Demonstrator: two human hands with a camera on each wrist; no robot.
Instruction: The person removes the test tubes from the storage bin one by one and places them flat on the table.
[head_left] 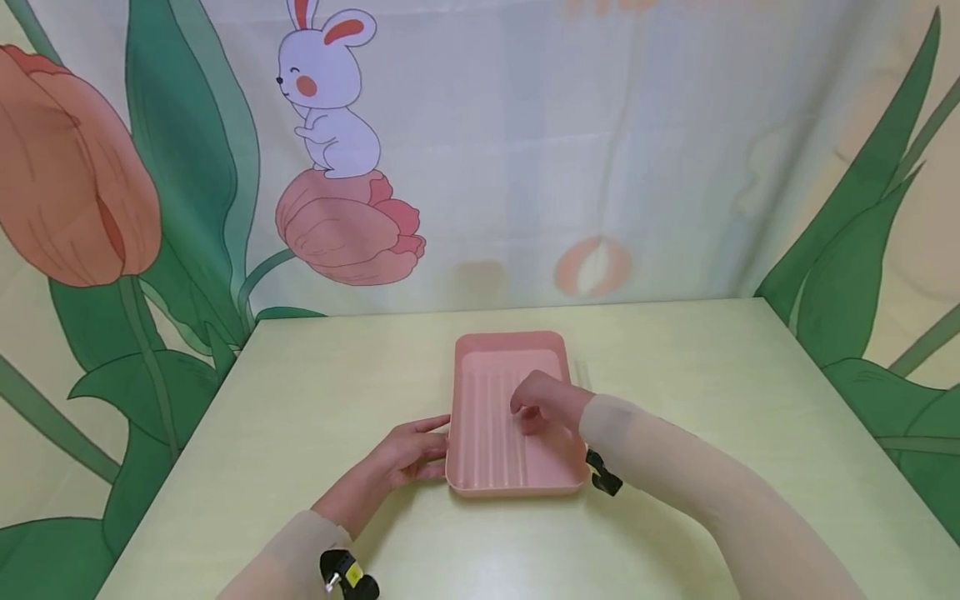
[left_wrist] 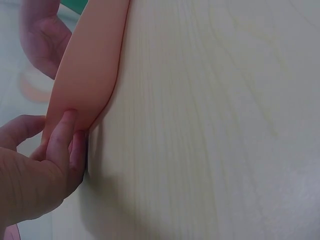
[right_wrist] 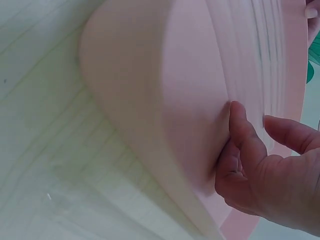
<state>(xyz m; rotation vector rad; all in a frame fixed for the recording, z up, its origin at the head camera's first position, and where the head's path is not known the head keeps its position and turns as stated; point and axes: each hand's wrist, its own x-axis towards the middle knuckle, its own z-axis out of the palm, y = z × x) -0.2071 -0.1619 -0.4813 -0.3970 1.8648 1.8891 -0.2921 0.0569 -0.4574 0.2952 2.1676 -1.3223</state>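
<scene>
Pink tray [head_left: 555, 471] rests at the lower centre of the head view, pale lengthwise strips [head_left: 489, 433] inside. The right hand [head_left: 549, 402] reaches in, thumb and forefinger close; whether that grip holds anything, I cannot tell. The left hand [head_left: 411, 454], fingers extended, touches the tray's left wall. Beneath lies the pale worktop [head_left: 337, 383].

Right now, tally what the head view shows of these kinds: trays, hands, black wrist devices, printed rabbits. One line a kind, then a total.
Trays: 1 (pink tray)
Hands: 2 (left hand, right hand)
Devices: 2 (left device, right device)
Rabbits: 1 (rabbit)
Total: 6
</scene>
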